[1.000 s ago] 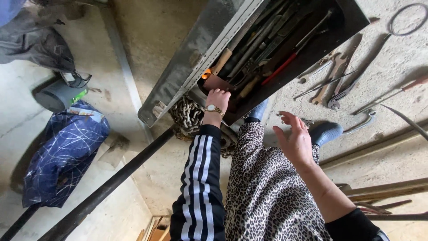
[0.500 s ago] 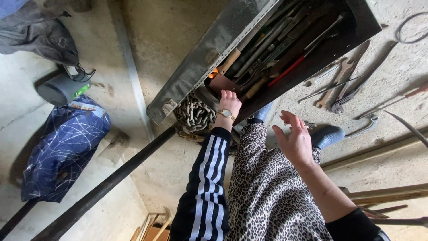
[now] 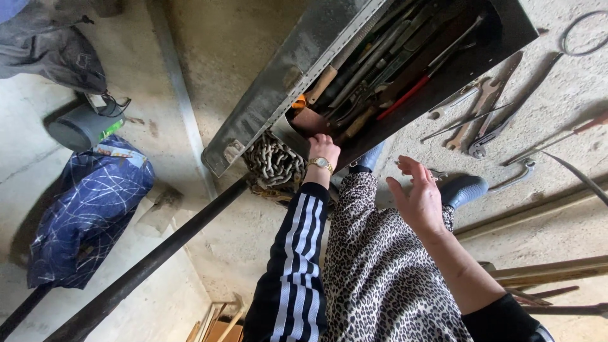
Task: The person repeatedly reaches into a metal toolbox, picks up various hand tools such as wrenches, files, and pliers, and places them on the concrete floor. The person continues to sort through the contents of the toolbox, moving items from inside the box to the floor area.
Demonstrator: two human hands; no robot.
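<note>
A: Status of the toolbox?

B: The long metal toolbox (image 3: 278, 82) lies open on the concrete floor (image 3: 209, 57), packed with tools. A red-handled tool (image 3: 405, 95) and a wooden-handled tool (image 3: 323, 85) lie lengthwise among them. The near end rests just beside a heap of rusty chain (image 3: 272, 161).

A: Hand positions?

B: The left hand (image 3: 324, 147) is at the near end of the box, fingers curled down into the tools. What they grip, if anything, cannot be told; the fingertips are hidden. The right hand (image 3: 418, 196) hovers above the knee, fingers spread, holding nothing.

A: Surroundings?

B: Loose wrenches and pliers (image 3: 487, 120) lie on the floor beyond the box. A dark steel bar (image 3: 158, 253) runs diagonally past the chain. A blue bag (image 3: 88, 209) sits well apart.

A: Hazards?

B: Probable fault: the tools are tangled, so pulling one could drag others out or pinch the buried fingers. Secondary fault: the box end sits against the chain heap and may tilt under load. The loose tools near the shoe (image 3: 465, 190) present a trip risk.
</note>
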